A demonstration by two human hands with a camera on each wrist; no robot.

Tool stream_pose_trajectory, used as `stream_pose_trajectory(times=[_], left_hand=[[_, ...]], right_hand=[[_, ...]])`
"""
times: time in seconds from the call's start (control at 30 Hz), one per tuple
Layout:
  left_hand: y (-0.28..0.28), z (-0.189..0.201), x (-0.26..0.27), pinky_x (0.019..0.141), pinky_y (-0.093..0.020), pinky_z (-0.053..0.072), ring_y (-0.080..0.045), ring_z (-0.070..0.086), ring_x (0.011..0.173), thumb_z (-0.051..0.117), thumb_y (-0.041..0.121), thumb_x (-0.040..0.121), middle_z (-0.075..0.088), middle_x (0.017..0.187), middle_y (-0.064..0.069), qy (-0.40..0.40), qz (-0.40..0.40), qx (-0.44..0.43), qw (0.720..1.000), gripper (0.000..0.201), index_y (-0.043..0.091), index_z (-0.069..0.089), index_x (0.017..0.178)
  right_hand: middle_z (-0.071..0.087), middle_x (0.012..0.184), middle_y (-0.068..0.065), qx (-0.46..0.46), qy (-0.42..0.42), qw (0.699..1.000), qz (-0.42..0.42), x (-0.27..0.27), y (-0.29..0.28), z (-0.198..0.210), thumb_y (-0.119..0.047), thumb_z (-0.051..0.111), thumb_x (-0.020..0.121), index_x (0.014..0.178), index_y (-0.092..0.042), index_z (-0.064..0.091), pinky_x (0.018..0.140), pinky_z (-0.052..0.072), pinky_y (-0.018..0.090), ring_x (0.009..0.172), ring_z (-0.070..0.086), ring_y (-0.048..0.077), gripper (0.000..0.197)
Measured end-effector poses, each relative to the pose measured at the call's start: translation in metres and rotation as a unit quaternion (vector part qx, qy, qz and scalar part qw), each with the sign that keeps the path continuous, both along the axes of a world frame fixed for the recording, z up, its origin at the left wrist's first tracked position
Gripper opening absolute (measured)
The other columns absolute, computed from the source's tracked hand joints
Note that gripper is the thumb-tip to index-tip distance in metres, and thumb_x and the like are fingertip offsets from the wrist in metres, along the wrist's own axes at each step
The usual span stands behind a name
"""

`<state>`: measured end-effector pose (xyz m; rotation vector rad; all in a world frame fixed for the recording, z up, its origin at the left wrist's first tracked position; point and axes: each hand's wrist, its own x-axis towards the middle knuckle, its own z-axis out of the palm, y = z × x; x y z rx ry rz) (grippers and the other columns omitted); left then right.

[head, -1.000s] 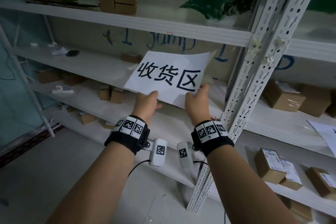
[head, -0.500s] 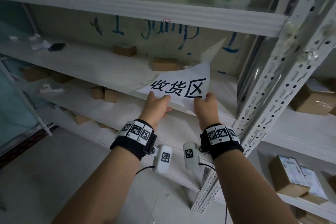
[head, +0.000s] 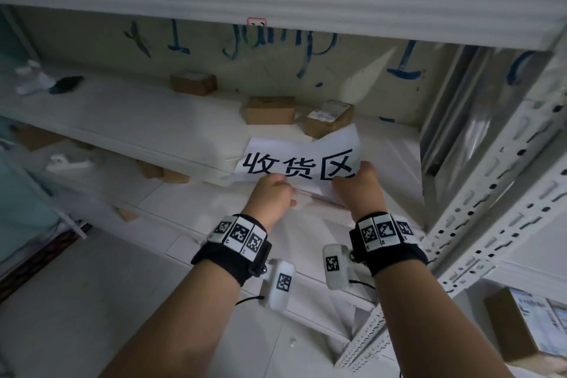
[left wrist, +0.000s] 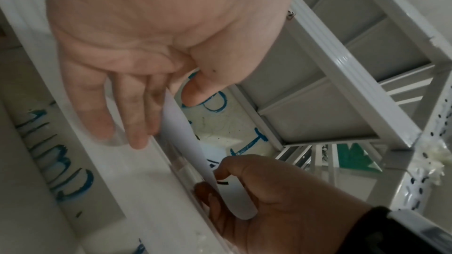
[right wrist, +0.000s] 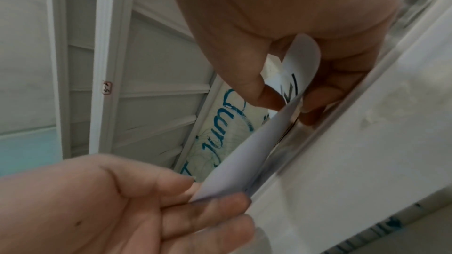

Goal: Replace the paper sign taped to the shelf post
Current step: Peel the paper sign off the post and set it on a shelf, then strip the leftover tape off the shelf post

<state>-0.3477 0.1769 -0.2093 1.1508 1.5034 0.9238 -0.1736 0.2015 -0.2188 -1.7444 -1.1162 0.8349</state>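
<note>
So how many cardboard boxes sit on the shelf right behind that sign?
3: one box far back by the wall, one mid-shelf, one labelled just behind the sign. Others may be hidden.

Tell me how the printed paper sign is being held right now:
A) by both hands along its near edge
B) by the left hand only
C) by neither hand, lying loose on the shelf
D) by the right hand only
A: the left hand and the right hand each pinch the near edge of the paper sign, over the shelf.
</note>
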Motion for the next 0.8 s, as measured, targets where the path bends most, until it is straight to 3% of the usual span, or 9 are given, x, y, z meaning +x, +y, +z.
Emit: stream_pose_trajectory(times=[0.1, 0.17, 0.23, 0.33, 0.47, 0.6, 0.7, 0.8], left_hand=[[0.010, -0.002, 0.003, 0.060, -0.028, 0.049, -0.016, 0.067, 0.058, 0.042, 0.015, 0.108, 0.081, 0.088, -0.008, 0.049, -0.023, -0.034, 0.998, 0.030, 0.011, 0.056, 0.134], [0.012, -0.003, 0.003, 0.053, -0.025, 0.045, -0.017, 0.060, 0.047, 0.041, 0.015, 0.107, 0.080, 0.073, -0.008, 0.063, -0.031, -0.043, 0.997, 0.027, 0.011, 0.055, 0.130], [0.013, -0.003, 0.006, 0.048, -0.022, 0.038, -0.017, 0.053, 0.047, 0.043, 0.018, 0.104, 0.079, 0.070, -0.007, 0.077, -0.034, -0.038, 0.996, 0.027, 0.010, 0.057, 0.127], [0.010, -0.002, 0.016, 0.059, -0.027, 0.041, -0.022, 0.051, 0.064, 0.047, 0.023, 0.100, 0.080, 0.072, -0.006, 0.089, -0.038, -0.017, 0.995, 0.031, 0.006, 0.066, 0.117], [0.002, 0.007, 0.029, 0.075, -0.033, 0.050, -0.023, 0.061, 0.071, 0.049, 0.025, 0.095, 0.080, 0.074, -0.004, 0.119, -0.060, 0.052, 0.990, 0.034, 0.001, 0.074, 0.101], [-0.018, 0.035, 0.040, 0.084, -0.043, 0.060, -0.029, 0.069, 0.076, 0.049, 0.039, 0.090, 0.075, 0.078, -0.005, 0.219, -0.080, 0.150, 0.961, 0.037, 0.011, 0.071, 0.080], [-0.038, 0.067, 0.053, 0.079, -0.037, 0.056, -0.029, 0.067, 0.086, 0.049, 0.043, 0.098, 0.074, 0.092, -0.003, 0.326, -0.074, 0.238, 0.912, 0.032, 0.019, 0.071, 0.098], [-0.065, 0.101, 0.068, 0.073, -0.036, 0.053, -0.031, 0.069, 0.089, 0.052, 0.041, 0.100, 0.075, 0.098, -0.001, 0.375, -0.055, 0.360, 0.853, 0.029, 0.023, 0.071, 0.114]], right_hand=[[0.065, 0.123, 0.017, -0.033, -0.099, 0.994, -0.018, 0.005, 0.004, -0.006, -0.018, 0.072, 0.084, 0.124, -0.007, 0.046, 0.098, 0.054, 0.042, 0.118, 0.064, 0.039, 0.049], [0.058, 0.130, 0.020, -0.041, -0.144, 0.988, -0.033, 0.005, 0.002, -0.008, -0.020, 0.075, 0.080, 0.126, -0.006, 0.043, 0.105, 0.052, 0.050, 0.122, 0.060, 0.046, 0.058], [0.049, 0.136, 0.022, -0.057, -0.153, 0.985, -0.047, 0.004, 0.000, -0.007, -0.019, 0.077, 0.078, 0.136, -0.006, 0.037, 0.108, 0.051, 0.053, 0.126, 0.056, 0.049, 0.072], [0.037, 0.143, 0.022, -0.064, -0.187, 0.977, -0.079, 0.002, -0.006, 0.000, -0.018, 0.081, 0.078, 0.153, -0.007, 0.021, 0.106, 0.050, 0.053, 0.127, 0.054, 0.050, 0.097], [0.042, 0.137, 0.020, -0.048, -0.189, 0.980, -0.051, 0.006, -0.018, 0.017, -0.022, 0.073, 0.086, 0.134, -0.005, 0.040, 0.099, 0.054, 0.049, 0.115, 0.061, 0.048, 0.061], [0.058, 0.133, 0.012, -0.034, -0.205, 0.977, -0.037, 0.015, -0.049, 0.043, -0.037, 0.068, 0.091, 0.128, -0.014, 0.058, 0.086, 0.049, 0.038, 0.115, 0.064, 0.037, 0.045], [0.068, 0.125, 0.007, 0.017, -0.223, 0.973, -0.060, 0.021, -0.083, 0.070, -0.035, 0.066, 0.089, 0.122, -0.020, 0.064, 0.089, 0.057, 0.038, 0.110, 0.068, 0.031, 0.037], [0.070, 0.119, 0.003, 0.069, -0.249, 0.961, -0.096, 0.029, -0.117, 0.103, -0.032, 0.066, 0.089, 0.118, -0.024, 0.064, 0.085, 0.057, 0.036, 0.101, 0.069, 0.026, 0.030]])
